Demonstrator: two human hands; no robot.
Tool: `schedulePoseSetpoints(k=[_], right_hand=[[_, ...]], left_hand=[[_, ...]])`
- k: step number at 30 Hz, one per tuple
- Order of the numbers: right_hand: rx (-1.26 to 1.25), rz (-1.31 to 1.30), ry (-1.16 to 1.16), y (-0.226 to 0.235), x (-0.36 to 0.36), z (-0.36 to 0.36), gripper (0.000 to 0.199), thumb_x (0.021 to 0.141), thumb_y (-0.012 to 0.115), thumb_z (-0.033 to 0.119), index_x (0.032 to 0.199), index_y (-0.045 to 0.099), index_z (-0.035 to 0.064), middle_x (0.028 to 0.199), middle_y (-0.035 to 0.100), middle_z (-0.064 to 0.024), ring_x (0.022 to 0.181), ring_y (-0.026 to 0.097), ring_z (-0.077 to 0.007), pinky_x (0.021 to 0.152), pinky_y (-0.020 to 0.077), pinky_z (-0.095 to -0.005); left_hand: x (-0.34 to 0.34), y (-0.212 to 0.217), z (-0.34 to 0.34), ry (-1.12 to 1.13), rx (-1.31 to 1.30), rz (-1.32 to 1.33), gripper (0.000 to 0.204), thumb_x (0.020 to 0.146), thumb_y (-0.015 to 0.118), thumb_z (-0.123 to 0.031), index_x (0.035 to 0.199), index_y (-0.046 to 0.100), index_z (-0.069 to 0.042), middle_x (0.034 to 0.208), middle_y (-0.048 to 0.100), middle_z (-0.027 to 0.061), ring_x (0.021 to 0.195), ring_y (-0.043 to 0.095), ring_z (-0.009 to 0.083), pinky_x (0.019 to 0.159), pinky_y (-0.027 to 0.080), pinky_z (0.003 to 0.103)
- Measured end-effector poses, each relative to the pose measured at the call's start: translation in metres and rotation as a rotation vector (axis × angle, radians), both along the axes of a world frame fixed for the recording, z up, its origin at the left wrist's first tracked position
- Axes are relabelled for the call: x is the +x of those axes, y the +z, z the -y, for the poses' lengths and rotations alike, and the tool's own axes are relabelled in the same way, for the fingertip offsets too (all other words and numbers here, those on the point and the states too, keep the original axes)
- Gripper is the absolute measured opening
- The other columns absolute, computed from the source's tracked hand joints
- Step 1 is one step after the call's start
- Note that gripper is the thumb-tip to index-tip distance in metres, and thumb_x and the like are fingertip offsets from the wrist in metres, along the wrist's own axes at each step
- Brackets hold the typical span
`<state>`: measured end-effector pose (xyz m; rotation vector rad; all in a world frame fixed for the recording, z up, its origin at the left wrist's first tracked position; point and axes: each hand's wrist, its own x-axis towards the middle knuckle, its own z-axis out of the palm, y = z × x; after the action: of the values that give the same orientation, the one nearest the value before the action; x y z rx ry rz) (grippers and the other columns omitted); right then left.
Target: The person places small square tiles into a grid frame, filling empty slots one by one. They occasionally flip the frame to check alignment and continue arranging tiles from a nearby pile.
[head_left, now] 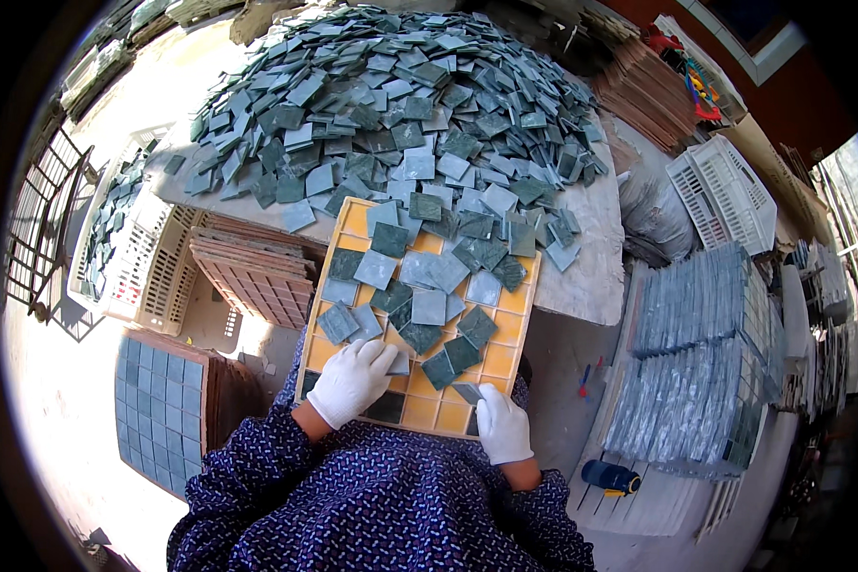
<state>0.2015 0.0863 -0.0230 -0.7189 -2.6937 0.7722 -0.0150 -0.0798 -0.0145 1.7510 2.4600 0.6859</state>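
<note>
Fingers (387, 356) of my gloved left hand (347, 387) grasp one tile (400, 363), my right hand (503, 426) pinching another (466, 392) over the yellow tray (500, 360); seemingly filling squares (451, 417), I next need careful alignment.

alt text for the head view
A white-gloved left hand touches a square tile and the right hand holds another tile over a yellow gridded tray strewn with green tiles. Beyond, a tile heap covers much of a table.

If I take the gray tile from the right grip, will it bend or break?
The gray tile likely won't bend: it looks flat with straight edges. It might chip or snap if dropped, being thin and stone-like. Its straight sides suggest it would slide, not roll.
</note>
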Motion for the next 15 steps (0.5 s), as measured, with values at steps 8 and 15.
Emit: schedulePoseSetpoints(k=[8,15], right_hand=[[-0.245,0.041,0.166,0.011,0.003,-0.016,0.021,0.089,0.06,0.014,0.108,0.064,0.0082,0.099,0.065,-0.0138,0.092,0.063,-0.032,0.081,0.0506,-0.0389],[-0.095,0.055,0.266,-0.001,0.01,-0.003,0.038,0.078,0.072,0.02,0.111,0.061,0.007,0.11,0.057,-0.0121,0.097,0.06,-0.0316,0.082,0.0509,-0.0402]], left_hand=[[0.024,0.003,-0.004,-0.194,-0.15,0.659,0.043,0.086,0.062,-0.017,0.127,0.052,-0.008,0.101,0.062,0.0192,0.09,0.062,0.037,0.077,0.05,0.042],[0.041,0.001,-0.004,-0.227,-0.247,0.272,0.054,0.076,0.071,-0.023,0.122,0.052,-0.005,0.116,0.05,0.012,0.099,0.059,0.0312,0.082,0.051,0.04]])
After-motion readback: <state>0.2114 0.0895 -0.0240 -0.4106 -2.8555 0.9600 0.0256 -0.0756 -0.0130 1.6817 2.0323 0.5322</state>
